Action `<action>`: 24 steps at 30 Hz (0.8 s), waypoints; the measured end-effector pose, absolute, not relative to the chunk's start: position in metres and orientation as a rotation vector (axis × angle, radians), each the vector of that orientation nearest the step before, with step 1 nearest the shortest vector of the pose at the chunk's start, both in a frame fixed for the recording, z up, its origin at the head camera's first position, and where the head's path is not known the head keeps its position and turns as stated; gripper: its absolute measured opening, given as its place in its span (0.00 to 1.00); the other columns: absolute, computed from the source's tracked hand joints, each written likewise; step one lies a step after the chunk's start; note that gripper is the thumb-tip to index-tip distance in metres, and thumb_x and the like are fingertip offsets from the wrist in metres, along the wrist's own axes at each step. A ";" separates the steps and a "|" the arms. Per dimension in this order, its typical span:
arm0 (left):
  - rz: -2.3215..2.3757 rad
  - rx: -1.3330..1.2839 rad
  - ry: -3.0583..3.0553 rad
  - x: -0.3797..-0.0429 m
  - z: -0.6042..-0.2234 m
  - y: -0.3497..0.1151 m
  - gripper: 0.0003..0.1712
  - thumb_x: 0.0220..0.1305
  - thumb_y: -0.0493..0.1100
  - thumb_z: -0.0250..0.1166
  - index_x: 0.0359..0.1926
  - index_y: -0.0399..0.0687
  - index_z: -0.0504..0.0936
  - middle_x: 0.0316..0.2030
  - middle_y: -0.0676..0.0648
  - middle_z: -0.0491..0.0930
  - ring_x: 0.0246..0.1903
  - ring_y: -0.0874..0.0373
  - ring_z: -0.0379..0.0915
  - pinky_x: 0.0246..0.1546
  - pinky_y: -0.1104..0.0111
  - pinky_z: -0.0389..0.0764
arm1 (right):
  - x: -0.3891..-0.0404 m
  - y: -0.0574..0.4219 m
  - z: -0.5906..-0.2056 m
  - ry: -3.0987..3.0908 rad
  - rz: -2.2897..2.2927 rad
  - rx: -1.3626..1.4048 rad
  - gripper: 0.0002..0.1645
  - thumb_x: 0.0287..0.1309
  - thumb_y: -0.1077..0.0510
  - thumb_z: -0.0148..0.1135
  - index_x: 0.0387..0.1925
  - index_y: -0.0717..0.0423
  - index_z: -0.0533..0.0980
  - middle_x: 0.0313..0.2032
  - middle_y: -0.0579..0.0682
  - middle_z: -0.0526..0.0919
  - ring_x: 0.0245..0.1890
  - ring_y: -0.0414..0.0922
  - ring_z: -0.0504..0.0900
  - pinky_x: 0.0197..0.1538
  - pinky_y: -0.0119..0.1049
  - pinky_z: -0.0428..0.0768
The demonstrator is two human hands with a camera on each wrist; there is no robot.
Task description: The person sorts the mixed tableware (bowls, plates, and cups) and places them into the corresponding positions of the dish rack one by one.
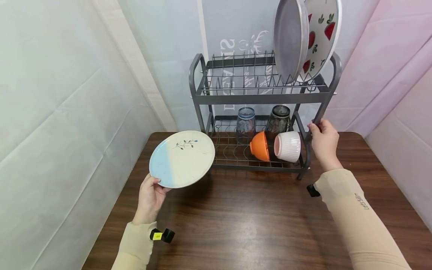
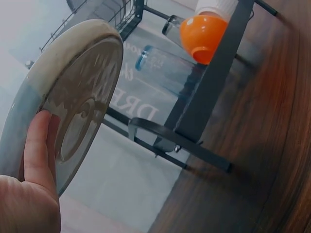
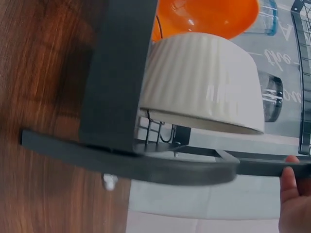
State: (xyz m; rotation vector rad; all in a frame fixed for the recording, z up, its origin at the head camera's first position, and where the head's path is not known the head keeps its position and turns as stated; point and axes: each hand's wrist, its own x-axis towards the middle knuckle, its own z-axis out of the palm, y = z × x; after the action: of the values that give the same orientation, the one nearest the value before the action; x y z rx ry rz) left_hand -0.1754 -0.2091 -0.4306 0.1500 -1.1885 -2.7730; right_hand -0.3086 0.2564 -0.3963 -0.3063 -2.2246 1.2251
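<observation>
My left hand (image 1: pixel 150 198) pinches the near-left rim of a round plate (image 1: pixel 189 159), cream with a light blue band and a small twig drawing. The plate is held above the table, left of a dark two-tier dish rack (image 1: pixel 260 99); its underside faces the left wrist view, with fingers (image 2: pixel 39 150) against it. My right hand (image 1: pixel 325 142) grips the rack's right upright, thumb and fingers around the bar. On the upper tier a grey plate (image 1: pixel 290 41) and a strawberry-patterned plate (image 1: pixel 322 37) stand on edge at the right.
The lower tier holds an orange bowl (image 1: pixel 260 147) and a white ribbed bowl (image 1: pixel 289 146), both tipped sideways. Behind them stand a blue glass (image 1: pixel 246 125) and a dark glass (image 1: pixel 278 122). Pale cloth walls (image 1: pixel 60 112) surround the brown wooden table (image 1: pixel 236 217).
</observation>
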 end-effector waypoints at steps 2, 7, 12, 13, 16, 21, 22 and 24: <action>-2.777 0.119 -1.211 -0.176 -0.429 -0.206 0.17 0.56 0.25 0.31 0.38 0.41 0.65 0.30 0.49 0.76 0.26 0.59 0.78 0.22 0.64 0.79 | -0.307 0.259 -0.393 -2.255 1.253 -0.294 0.15 0.57 0.51 0.52 0.41 0.57 0.74 0.28 0.35 0.76 0.24 0.27 0.68 0.28 0.17 0.66; -2.765 0.066 -1.297 -0.177 -0.426 -0.197 0.18 0.56 0.25 0.32 0.38 0.42 0.65 0.28 0.50 0.75 0.24 0.60 0.78 0.20 0.66 0.79 | -0.297 0.255 -0.389 -2.255 1.358 -0.325 0.19 0.57 0.52 0.50 0.49 0.55 0.69 0.37 0.40 0.74 0.33 0.27 0.69 0.35 0.18 0.67; -2.759 0.042 -1.356 -0.177 -0.421 -0.186 0.18 0.55 0.25 0.32 0.40 0.42 0.63 0.28 0.50 0.74 0.23 0.61 0.78 0.19 0.68 0.78 | -0.281 0.244 -0.390 -2.064 1.484 -0.382 0.20 0.57 0.56 0.48 0.52 0.56 0.66 0.42 0.40 0.71 0.41 0.31 0.69 0.43 0.21 0.67; -2.765 0.032 -1.360 -0.178 -0.420 -0.183 0.18 0.54 0.25 0.32 0.40 0.41 0.63 0.28 0.50 0.74 0.23 0.61 0.78 0.19 0.69 0.78 | -0.279 0.243 -0.391 -2.025 1.499 -0.374 0.19 0.57 0.57 0.48 0.51 0.57 0.66 0.41 0.38 0.70 0.42 0.31 0.69 0.44 0.22 0.67; -2.791 0.004 -1.360 -0.178 -0.417 -0.177 0.18 0.54 0.25 0.31 0.42 0.41 0.61 0.29 0.50 0.74 0.23 0.62 0.77 0.20 0.69 0.78 | -0.270 0.238 -0.392 -1.958 1.510 -0.329 0.18 0.56 0.60 0.50 0.50 0.59 0.67 0.39 0.35 0.69 0.43 0.33 0.71 0.44 0.21 0.67; -2.813 0.003 -1.374 -0.181 -0.414 -0.167 0.17 0.54 0.25 0.32 0.41 0.41 0.62 0.28 0.50 0.74 0.22 0.62 0.77 0.19 0.70 0.77 | -0.252 0.222 -0.389 -1.969 1.519 -0.207 0.16 0.56 0.64 0.51 0.47 0.64 0.68 0.39 0.40 0.73 0.41 0.34 0.73 0.42 0.18 0.67; -2.817 0.002 -1.376 -0.182 -0.414 -0.165 0.17 0.54 0.25 0.32 0.41 0.41 0.62 0.28 0.50 0.74 0.22 0.62 0.77 0.18 0.70 0.77 | -0.249 0.218 -0.389 -1.970 1.535 -0.172 0.15 0.55 0.65 0.51 0.46 0.65 0.68 0.39 0.41 0.74 0.41 0.33 0.73 0.42 0.18 0.67; -2.816 -0.004 -1.389 -0.183 -0.414 -0.160 0.17 0.54 0.25 0.33 0.41 0.41 0.63 0.27 0.51 0.74 0.21 0.62 0.77 0.17 0.71 0.77 | -0.245 0.212 -0.390 -1.987 1.562 -0.112 0.14 0.55 0.66 0.51 0.45 0.67 0.68 0.37 0.40 0.75 0.38 0.30 0.73 0.41 0.17 0.67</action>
State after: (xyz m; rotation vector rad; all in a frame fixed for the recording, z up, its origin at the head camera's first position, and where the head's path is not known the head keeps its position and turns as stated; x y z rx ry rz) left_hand -0.1832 -0.1603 -0.4140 -0.0038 -1.3894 -2.8157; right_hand -0.2445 0.2117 -0.3903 -0.1119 -1.9871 1.5624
